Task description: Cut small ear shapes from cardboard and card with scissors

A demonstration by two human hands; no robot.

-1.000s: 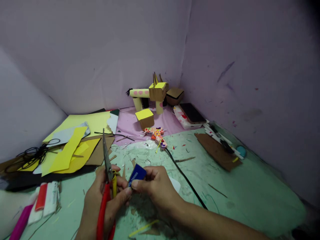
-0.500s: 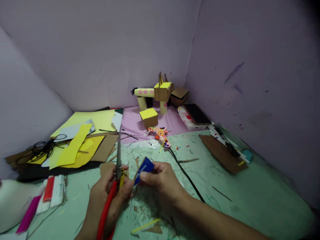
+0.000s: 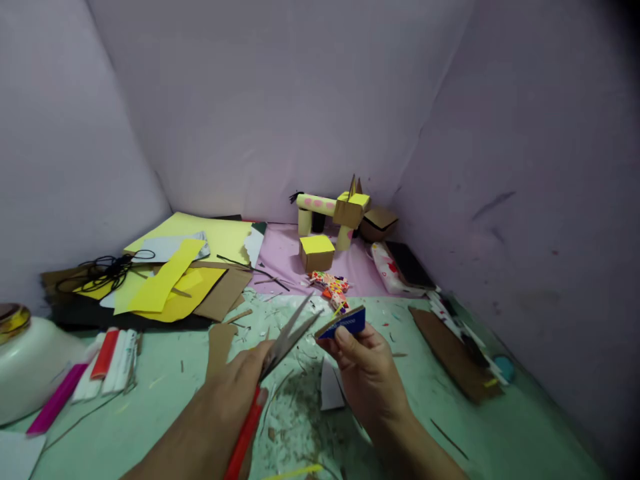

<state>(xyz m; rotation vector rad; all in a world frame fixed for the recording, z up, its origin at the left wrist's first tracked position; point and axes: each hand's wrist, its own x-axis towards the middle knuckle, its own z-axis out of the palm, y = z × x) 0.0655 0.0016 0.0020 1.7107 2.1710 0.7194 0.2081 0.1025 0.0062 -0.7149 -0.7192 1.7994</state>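
Red-handled scissors (image 3: pixel 245 433) are gripped in my left hand (image 3: pixel 225 400), their blades parted slightly and pointing up and to the right. Between the thumb and fingers of my right hand (image 3: pixel 370 367) is a small blue piece of cardboard (image 3: pixel 354 323) with pale print and a brown cut edge. The blade tips are near the cardboard's left end but do not touch it. Below my right hand lies a pale grey-white scrap (image 3: pixel 331 387). A brown cardboard strip (image 3: pixel 219 347) rests beyond my left hand.
A yellow-topped cardboard box (image 3: pixel 317 253) and a spotted animal figure (image 3: pixel 330 207) stand at the back. A patterned glue gun (image 3: pixel 330 283) lies before them. Yellow sheets (image 3: pixel 170 280) and black cord (image 3: pixel 105 270) are at left, markers (image 3: pixel 117 360) nearer. A phone (image 3: pixel 409 263) is at right.
The scissors have swung from upright to leaning right, with the blades opened. The blue cardboard has moved right and turned flatter; my left hand has let go of its edge. The view has shifted.
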